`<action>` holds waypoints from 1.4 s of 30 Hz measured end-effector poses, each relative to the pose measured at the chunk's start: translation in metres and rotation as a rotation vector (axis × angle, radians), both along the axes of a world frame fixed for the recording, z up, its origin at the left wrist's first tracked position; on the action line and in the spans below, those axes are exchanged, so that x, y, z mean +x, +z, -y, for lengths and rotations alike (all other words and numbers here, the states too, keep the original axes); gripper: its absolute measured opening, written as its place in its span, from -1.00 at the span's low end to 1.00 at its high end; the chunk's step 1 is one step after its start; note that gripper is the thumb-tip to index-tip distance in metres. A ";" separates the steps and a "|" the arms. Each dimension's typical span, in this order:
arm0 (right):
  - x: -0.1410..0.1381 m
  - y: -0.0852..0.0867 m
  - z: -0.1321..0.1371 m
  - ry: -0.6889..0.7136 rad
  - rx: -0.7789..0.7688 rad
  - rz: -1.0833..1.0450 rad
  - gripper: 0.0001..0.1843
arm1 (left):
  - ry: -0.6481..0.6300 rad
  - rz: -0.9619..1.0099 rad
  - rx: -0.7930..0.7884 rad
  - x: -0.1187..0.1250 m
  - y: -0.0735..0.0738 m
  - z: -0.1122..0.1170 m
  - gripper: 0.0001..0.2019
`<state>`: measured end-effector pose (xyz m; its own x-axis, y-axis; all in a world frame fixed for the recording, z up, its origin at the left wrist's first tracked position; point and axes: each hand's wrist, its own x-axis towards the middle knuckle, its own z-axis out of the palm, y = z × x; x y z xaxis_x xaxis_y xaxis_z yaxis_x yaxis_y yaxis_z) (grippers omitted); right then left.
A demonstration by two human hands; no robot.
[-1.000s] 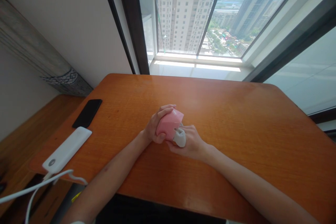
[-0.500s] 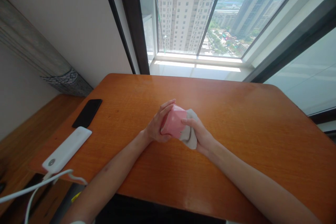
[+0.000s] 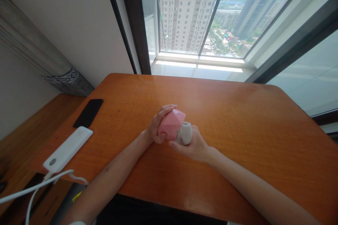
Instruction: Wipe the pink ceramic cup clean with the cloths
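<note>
A pink faceted object [image 3: 171, 124] with flat, shiny sides is held above the middle of the table. My left hand [image 3: 157, 126] is wrapped round its left side, fingers over the top and thumb underneath. A folded light grey cloth [image 3: 185, 133] presses against the pink object's right side. Gripping that cloth from the right is my right hand [image 3: 194, 144], its thumb stretched along the lower edge beneath the object. My hands hide part of the pink object, so its exact kind does not show.
Both forearms reach over an orange-brown wooden table [image 3: 237, 130]. To the left lie a black phone [image 3: 88, 113] and a white power bank [image 3: 68, 150] with a white cable [image 3: 39, 185]. Beyond the far edge is a window [image 3: 190, 24]; a curtain [image 3: 63, 74] hangs at left.
My right thumb has moved from the pink object's face down to its lower edge. The cloth is bunched more tightly now, and the pink object has turned a little in my left hand.
</note>
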<state>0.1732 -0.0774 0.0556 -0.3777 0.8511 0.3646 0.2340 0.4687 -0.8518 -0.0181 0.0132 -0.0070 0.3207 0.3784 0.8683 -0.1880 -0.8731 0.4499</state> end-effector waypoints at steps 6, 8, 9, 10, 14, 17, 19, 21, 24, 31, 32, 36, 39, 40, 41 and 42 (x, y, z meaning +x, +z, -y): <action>0.006 -0.013 -0.012 0.035 0.481 0.365 -0.77 | -0.060 -0.035 -0.007 -0.002 0.003 0.002 -0.09; 0.008 -0.015 -0.014 0.024 0.433 0.375 -0.76 | -0.059 -0.049 -0.038 -0.001 0.005 0.002 -0.08; 0.008 -0.014 -0.014 0.009 0.389 0.361 -0.75 | -0.055 -0.054 -0.064 -0.001 0.005 0.001 -0.05; 0.008 -0.012 -0.014 -0.014 0.340 0.331 -0.74 | -0.048 -0.051 -0.087 -0.001 0.004 0.000 -0.02; 0.008 -0.001 -0.011 -0.140 0.015 0.071 -0.60 | -0.019 -0.049 -0.036 -0.001 -0.002 -0.006 0.08; 0.009 0.007 -0.010 -0.179 -0.401 -0.208 -0.54 | -0.006 -0.088 0.064 -0.001 -0.003 -0.008 0.11; 0.008 0.011 -0.012 -0.170 -0.635 -0.408 -0.53 | -0.002 -0.116 0.090 0.000 -0.001 -0.006 0.11; 0.006 0.014 -0.014 -0.149 -0.802 -0.585 -0.49 | 0.001 -0.125 0.092 0.000 0.002 -0.004 0.09; 0.002 0.015 -0.014 -0.112 -0.925 -0.695 -0.42 | 0.016 -0.117 0.091 0.000 0.006 0.000 0.04; 0.004 0.008 -0.004 -0.063 -0.456 -0.258 -0.50 | 0.031 -0.030 0.044 0.000 0.000 0.002 -0.05; 0.004 0.006 -0.003 -0.029 -0.322 -0.157 -0.52 | 0.022 -0.014 0.033 0.000 -0.002 0.002 -0.05; 0.006 -0.005 -0.006 0.022 0.358 0.159 -0.66 | -0.020 0.024 0.012 0.000 -0.004 0.004 -0.05; 0.008 -0.014 -0.013 0.004 0.728 0.301 -0.79 | -0.034 -0.007 0.037 0.000 -0.003 0.005 -0.05; 0.008 -0.016 -0.015 -0.007 0.780 0.316 -0.80 | -0.029 -0.017 0.042 0.000 -0.002 0.005 -0.04; 0.009 -0.018 -0.016 -0.024 0.799 0.318 -0.80 | -0.019 -0.022 0.042 0.000 -0.001 0.005 -0.04; 0.008 -0.018 -0.016 -0.048 0.788 0.310 -0.79 | -0.005 -0.020 0.040 0.001 0.000 0.005 -0.04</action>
